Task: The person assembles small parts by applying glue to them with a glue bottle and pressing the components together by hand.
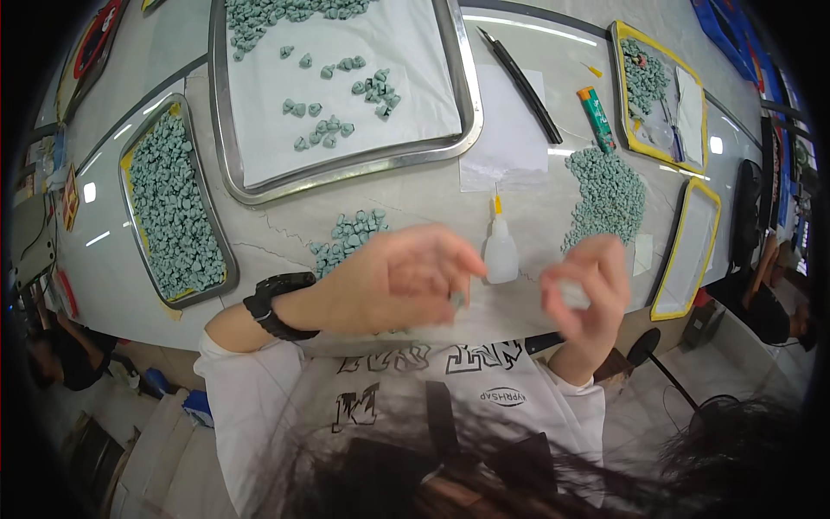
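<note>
My left hand (419, 275), a dark watch on its wrist, is curled above the near edge of the table. Between its fingertips shows a small green piece (456, 299), blurred. My right hand (590, 290) has its thumb and fingers bent into a pinch; what they hold, if anything, is too small and smeared to name. Between the hands stands a white squeeze bottle (500, 253) with a yellow needle tip. A loose group of small green pieces (350, 232) lies just beyond my left hand, partly covered by it. Past my right hand spreads a heap of smaller green bits (608, 195).
A large metal tray (346, 169) lined with white paper holds scattered green pieces. A full tray (226, 259) stands left. A black pen-like tool (523, 86) crosses white paper (484, 169) near a green tube (595, 117). Two yellow-edged trays (661, 162) (666, 303) stand right.
</note>
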The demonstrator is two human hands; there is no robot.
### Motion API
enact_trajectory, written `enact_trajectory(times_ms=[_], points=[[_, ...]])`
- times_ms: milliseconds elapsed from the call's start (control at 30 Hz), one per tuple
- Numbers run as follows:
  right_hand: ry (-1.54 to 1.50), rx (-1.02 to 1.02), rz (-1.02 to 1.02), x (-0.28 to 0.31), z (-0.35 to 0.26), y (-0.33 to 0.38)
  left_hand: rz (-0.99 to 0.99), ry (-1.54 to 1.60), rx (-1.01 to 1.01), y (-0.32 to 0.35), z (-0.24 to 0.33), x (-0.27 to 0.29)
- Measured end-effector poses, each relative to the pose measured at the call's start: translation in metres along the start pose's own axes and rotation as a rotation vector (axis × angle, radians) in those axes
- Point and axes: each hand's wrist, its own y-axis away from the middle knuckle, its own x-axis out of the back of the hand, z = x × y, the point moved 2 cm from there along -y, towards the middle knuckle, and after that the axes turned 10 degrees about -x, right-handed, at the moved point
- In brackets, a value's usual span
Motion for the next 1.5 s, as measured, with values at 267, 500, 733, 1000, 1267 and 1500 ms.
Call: enact_trajectory(times_ms=[267, 500, 733, 1000, 1267, 1500], points=[[-0.178, 0.112, -0.042, -0.038, -0.040, -0.019, 0.073, -0.069, -0.154, 0.003, -0.021, 0.015], [-0.148, 0.105, -0.056, -0.046, -0.041, -0.020, 0.061, -0.175, -0.269, 0.008, -0.024, 0.019], [-0.021, 0.109, -0.010, -0.049, -0.048, -0.013, 0.091, -0.121, -0.265, 0.008, -0.027, 0.019], [0.137, 0.071, -0.053, -0.059, -0.062, -0.007, 0.227, -0.195, -0.414, 0.010, -0.026, 0.029], [-0.382, -0.078, -0.044, -0.063, -0.038, -0.011, 0.152, -0.240, -0.353, 0.016, -0.024, 0.022], [-0.450, -0.128, -0.043, -0.069, -0.036, -0.015, 0.195, -0.381, -0.438, 0.015, -0.026, 0.020]])
